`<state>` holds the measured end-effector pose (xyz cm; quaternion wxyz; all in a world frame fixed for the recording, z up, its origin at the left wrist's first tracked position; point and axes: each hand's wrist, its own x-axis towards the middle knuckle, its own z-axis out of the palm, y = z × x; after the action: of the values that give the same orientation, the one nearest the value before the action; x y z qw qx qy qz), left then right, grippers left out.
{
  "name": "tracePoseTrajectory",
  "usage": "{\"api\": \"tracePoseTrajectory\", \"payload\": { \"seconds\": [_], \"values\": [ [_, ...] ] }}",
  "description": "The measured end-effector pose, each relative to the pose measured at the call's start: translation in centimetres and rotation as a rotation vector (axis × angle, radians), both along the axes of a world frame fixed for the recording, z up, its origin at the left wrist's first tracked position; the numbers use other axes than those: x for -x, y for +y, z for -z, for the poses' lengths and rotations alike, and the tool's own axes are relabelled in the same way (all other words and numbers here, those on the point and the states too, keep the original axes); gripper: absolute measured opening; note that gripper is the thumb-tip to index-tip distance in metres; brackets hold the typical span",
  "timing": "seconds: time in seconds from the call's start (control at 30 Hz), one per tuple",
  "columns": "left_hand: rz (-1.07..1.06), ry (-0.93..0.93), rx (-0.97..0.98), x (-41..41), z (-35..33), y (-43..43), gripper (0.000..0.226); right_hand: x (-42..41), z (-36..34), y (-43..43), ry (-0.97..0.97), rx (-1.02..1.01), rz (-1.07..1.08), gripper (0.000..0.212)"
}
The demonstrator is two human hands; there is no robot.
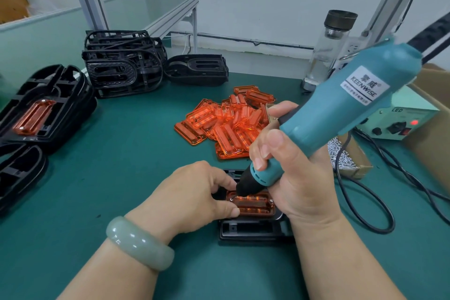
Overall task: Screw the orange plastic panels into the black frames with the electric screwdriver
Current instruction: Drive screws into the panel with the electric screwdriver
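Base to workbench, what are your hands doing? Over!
Right hand grips electric screwdriver, tip on orange panel. Left hand holds it in black frame. Nothing blocking.

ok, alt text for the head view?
A right hand holds an electric screwdriver tip-down on an orange panel, pinched by the left hand, in a black frame. Nearby, loose orange panels, stacked frames and boxed screws sit on the green mat.

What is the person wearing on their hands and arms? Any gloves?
No gloves: both the left hand and the right hand are bare, and no sleeves show on the forearms. The left wrist wears a thick, smooth, pale green bangle, rounded and glossy.
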<state>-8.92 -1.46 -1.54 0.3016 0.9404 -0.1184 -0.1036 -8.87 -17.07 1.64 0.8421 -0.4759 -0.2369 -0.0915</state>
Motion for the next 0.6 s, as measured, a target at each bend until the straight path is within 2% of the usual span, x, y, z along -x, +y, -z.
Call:
{"api": "tracePoseTrajectory", "payload": {
  "seconds": [0.33, 0.47, 0.6],
  "values": [
    [0.005, -0.001, -0.015, 0.3, -0.4, -0.3, 0.041, 0.1, 0.0, -0.2, -0.03, -0.008, -0.027, 0.027],
    [-0.006, -0.003, -0.032, 0.5, -0.6, -0.4, 0.042, 0.1, -0.1, -0.2, -0.031, -0.018, 0.007, 0.021],
    [0.004, -0.014, -0.049, 0.6, -0.8, -0.6, 0.042, -0.4, -1.0, -1.7, -0.065, -0.086, 0.067, 0.035]
  ]
}}
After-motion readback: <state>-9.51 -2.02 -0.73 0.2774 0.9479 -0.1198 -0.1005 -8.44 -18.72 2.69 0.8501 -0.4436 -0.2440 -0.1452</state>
